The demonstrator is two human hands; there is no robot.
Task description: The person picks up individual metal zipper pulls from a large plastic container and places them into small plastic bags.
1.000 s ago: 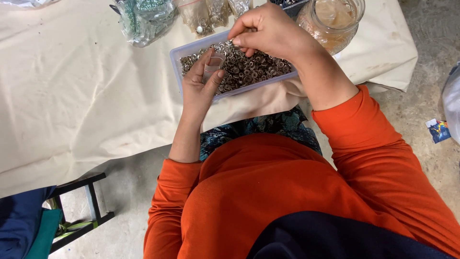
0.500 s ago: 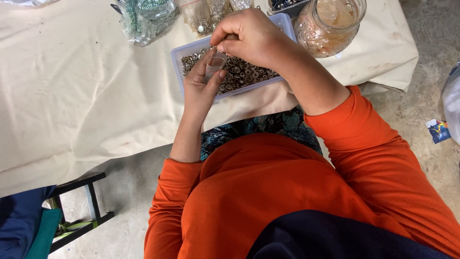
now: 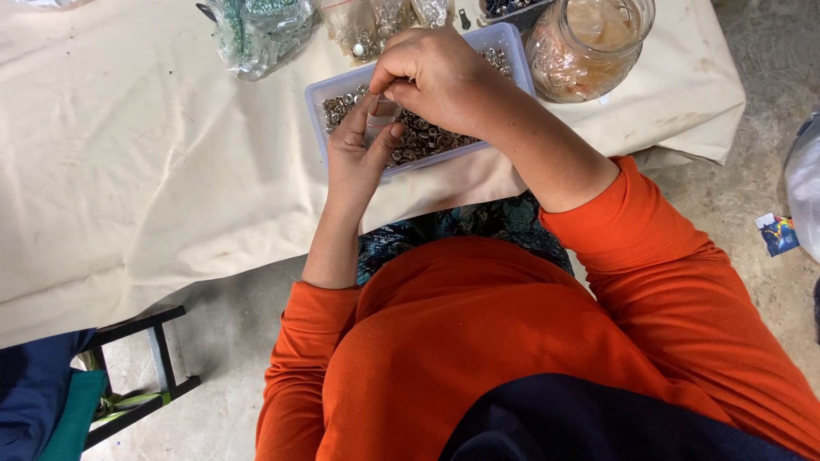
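A pale plastic tray [image 3: 318, 96] full of small metal rings lies on the cream cloth. Over its left part, my left hand [image 3: 357, 154] holds a small clear plastic bag [image 3: 380, 115] upright between thumb and fingers. My right hand [image 3: 440, 72] is bunched above the bag's mouth, fingertips pinched together at its top edge. Whether rings are pinched in those fingers is hidden. Both sleeves are orange.
A glass jar [image 3: 589, 47] of pale pieces stands to the right of the tray. Clear bags of greenish beads [image 3: 260, 30] and small parts [image 3: 359, 30] lie behind it. The cloth-covered table [image 3: 128, 171] drops off near me; a dark stool frame [image 3: 145, 358] stands lower left.
My right hand has moved left from the tray's far side to the mouth of the small bag in my left hand. The left hand has stayed put.
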